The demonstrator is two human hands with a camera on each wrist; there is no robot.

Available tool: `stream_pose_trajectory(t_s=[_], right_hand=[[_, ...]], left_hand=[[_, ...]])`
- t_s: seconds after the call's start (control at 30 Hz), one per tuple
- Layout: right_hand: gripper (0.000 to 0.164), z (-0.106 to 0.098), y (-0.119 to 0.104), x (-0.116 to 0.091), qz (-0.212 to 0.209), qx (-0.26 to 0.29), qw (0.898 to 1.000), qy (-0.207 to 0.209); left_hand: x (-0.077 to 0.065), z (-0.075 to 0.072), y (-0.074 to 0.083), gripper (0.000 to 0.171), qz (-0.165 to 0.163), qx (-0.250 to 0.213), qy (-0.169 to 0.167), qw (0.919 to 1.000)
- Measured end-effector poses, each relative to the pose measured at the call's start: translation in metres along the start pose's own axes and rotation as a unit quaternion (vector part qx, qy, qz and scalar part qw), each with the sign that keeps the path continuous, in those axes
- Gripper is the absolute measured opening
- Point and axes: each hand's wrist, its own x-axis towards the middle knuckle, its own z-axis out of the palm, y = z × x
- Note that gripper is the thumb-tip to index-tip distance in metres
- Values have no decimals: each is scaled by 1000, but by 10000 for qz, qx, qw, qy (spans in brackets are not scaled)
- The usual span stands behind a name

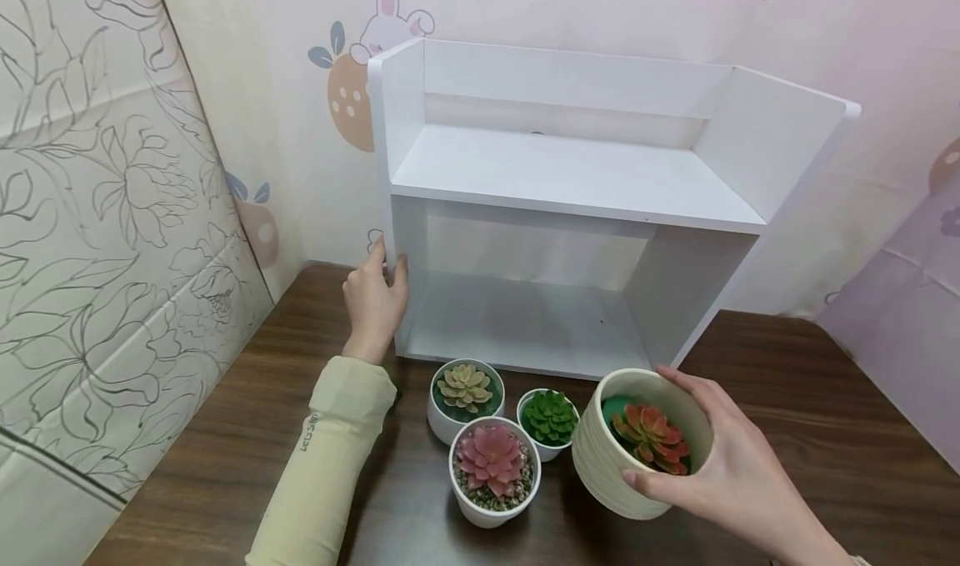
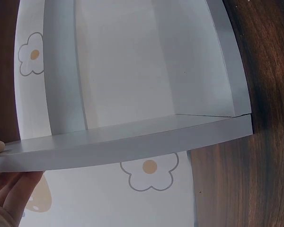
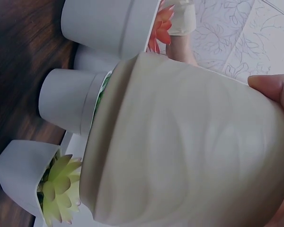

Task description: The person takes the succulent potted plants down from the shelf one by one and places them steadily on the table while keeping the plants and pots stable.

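My left hand (image 1: 375, 303) grips the left side panel of a white two-tier shelf (image 1: 577, 172) low on its front edge; in the left wrist view the thumb and fingers lie on either side of that panel (image 2: 113, 145). In my right hand (image 1: 742, 466) is a cream ribbed flowerpot (image 1: 606, 474), tilted, thumb and fingers at its rim. A red-green succulent (image 1: 651, 437) sits inside it. Just left of this pot stand white-potted succulents: a pink one (image 1: 492, 459), a small green one (image 1: 551, 418) and a pale green one (image 1: 465, 387).
The shelf stands at the back of a dark wood table (image 1: 247, 433), both tiers bare. Behind it hangs a printed cloth (image 1: 285, 107), with another floral-patterned one (image 1: 97, 191) on the left. In the right wrist view, a yellow-green succulent (image 3: 59, 189) in a white pot is beside the cream pot.
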Motion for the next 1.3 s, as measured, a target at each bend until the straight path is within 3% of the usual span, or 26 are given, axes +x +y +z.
stream_pose_trajectory(t_s=[0.8, 1.3], right_hand=[[105, 12, 7, -22, -541, 116, 9984, -97], [101, 23, 10, -27, -393, -27, 9988, -298]], left_hand=[[0, -2, 0, 36, 25, -17, 43, 10000], [-1, -1, 1, 39, -34, -57, -28, 10000]])
